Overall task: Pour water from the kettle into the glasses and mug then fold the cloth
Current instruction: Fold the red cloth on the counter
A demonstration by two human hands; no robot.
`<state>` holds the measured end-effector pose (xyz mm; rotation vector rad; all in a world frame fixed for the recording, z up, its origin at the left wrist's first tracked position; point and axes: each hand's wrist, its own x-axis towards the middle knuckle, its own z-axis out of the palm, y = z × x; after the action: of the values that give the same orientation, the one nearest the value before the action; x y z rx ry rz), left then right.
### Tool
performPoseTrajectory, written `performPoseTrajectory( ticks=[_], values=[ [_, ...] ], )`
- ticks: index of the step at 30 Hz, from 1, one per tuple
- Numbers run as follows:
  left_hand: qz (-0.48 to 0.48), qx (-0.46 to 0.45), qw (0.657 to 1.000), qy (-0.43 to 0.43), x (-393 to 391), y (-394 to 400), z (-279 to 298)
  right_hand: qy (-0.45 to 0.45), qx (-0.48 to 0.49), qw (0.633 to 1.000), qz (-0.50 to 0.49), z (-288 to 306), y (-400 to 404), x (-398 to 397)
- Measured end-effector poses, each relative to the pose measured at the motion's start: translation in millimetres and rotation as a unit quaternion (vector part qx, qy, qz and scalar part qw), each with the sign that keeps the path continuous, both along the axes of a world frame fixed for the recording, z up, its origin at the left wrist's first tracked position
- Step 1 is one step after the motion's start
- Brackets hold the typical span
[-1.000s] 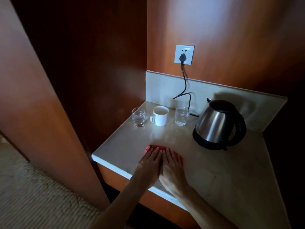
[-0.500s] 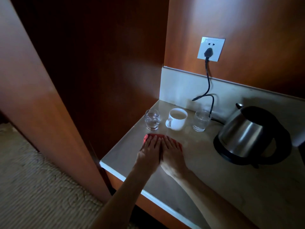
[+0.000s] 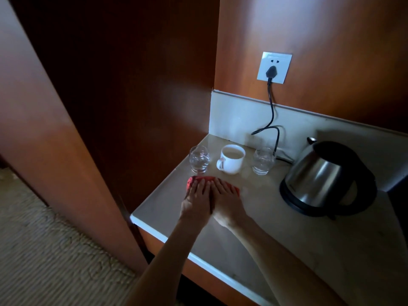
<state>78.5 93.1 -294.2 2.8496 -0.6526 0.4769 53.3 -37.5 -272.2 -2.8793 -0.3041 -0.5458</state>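
Pressing down on a small red cloth [image 3: 199, 179], the person is laying both palms flat on it, the left hand [image 3: 196, 200] and the right hand [image 3: 227, 200] side by side with fingers stretched out straight, gripping nothing. The cloth is lying on the pale stone countertop [image 3: 276, 239] near its left edge, mostly hidden under the hands, so I cannot tell how many folds it has.

Just behind it are standing a short clear glass tumbler [image 3: 199, 159], a white ceramic mug [image 3: 231, 159] and a second clear glass tumbler [image 3: 263, 161], all showing liquid inside. The stainless steel kettle with a black handle and base [image 3: 324, 177] is sitting upright, well apart to the right, its black cord [image 3: 272, 111] running up to the white wall socket [image 3: 274, 67].

To my eye the pouring is looking finished and the folding is the step in hand, probably its last smoothing. The next move is calling for lifting the palms off gently, without dragging the cloth toward the tumbler just beyond it.
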Motion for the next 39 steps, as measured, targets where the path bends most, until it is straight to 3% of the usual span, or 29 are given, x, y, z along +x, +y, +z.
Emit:
performPoseTrajectory(
  ticks=[4, 12, 22, 33, 37, 39],
  values=[
    [-0.006, -0.022, 1.000, -0.019, -31, -10, 2, -0.004, -0.003, 1.000, 0.010, -3, -13, -30],
    [-0.014, 0.027, 0.997, 0.068, -94, -41, 3, -0.007, -0.011, 1.000, 0.004, -6, -51, -97],
    [-0.085, 0.049, 0.994, 0.049, -150, -101, 14, -0.071, 0.005, 0.997, -0.020, -8, -116, -163],
    [-0.167, 0.019, 0.985, 0.040, -84, -125, 8, -0.107, 0.010, 0.992, -0.073, -18, -145, -114],
    [-0.216, 0.080, 0.972, 0.055, -38, -122, 6, -0.102, 0.021, 0.989, -0.102, -21, -143, -85],
    [-0.202, 0.046, 0.976, 0.067, -24, -124, 6, -0.093, 0.027, 0.988, -0.119, -22, -138, -77]
  ],
)
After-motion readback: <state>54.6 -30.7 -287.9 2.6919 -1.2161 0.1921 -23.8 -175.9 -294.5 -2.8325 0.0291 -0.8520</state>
